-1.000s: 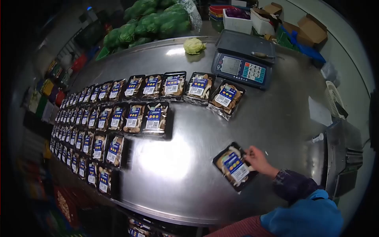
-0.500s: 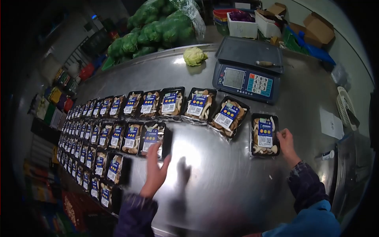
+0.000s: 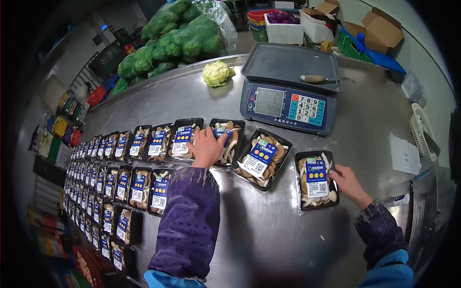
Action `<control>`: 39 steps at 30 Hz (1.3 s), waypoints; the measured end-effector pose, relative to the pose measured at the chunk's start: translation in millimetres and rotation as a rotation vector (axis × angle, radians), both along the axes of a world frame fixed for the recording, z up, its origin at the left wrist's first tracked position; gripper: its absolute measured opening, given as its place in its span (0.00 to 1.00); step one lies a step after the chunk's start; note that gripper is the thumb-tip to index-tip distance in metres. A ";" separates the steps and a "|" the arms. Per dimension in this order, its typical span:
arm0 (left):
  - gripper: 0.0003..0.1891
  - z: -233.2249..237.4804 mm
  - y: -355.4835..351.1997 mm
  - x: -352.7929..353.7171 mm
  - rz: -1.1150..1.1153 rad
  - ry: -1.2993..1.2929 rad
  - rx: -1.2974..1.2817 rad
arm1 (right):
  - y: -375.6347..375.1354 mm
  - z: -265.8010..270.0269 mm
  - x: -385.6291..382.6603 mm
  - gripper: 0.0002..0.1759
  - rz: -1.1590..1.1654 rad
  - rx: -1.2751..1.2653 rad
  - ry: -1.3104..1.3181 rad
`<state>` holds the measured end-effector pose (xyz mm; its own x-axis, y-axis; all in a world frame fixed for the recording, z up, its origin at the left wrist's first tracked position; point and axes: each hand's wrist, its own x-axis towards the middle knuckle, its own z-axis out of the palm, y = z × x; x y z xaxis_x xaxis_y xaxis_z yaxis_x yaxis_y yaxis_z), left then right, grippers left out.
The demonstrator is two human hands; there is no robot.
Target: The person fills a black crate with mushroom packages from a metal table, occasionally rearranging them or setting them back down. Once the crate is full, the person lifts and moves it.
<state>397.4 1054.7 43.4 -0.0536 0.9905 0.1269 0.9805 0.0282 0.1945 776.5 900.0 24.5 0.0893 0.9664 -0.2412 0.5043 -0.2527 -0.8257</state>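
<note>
Black trays of mushrooms with blue and white labels stand in several rows on the metal table. My left hand reaches over the top row, fingers apart, over the near side of a mushroom tray and beside its left neighbour. Whether it touches either is unclear. At the right, my right hand has its fingers at the right edge of a separate mushroom tray lying flat. Between the hands lies a tilted mushroom tray.
A digital scale with a wooden-handled tool on it stands at the back. Left of it sits a pale cabbage. Green net bags are behind the table. A white basket and paper lie right.
My left hand has moved up and right, from the second row's end tray to the top row. My right hand stays beside the separate tray. The whole view has shifted slightly.
</note>
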 end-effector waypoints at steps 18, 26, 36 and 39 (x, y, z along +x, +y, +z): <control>0.30 0.2 -118.2 11.8 -0.019 -1.196 -0.476 | -6.8 -17.1 1.8 0.14 0.004 0.120 0.010; 0.31 -0.4 -231.5 -28.7 0.126 -1.504 -0.501 | -73.5 3.6 -37.4 0.15 0.036 0.097 0.045; 0.37 33.6 -439.2 -117.1 0.366 -1.443 0.049 | -96.3 36.8 -107.3 0.26 0.432 0.179 -0.051; 0.36 65.6 -516.6 -146.9 0.523 -1.412 0.145 | -125.9 76.8 -180.1 0.27 0.524 0.081 0.072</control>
<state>250.5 538.2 109.1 -0.5434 0.8055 -0.2364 -0.1217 0.2030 0.9716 596.5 774.1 101.3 -0.4243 0.8927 -0.1517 0.4868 0.0836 -0.8695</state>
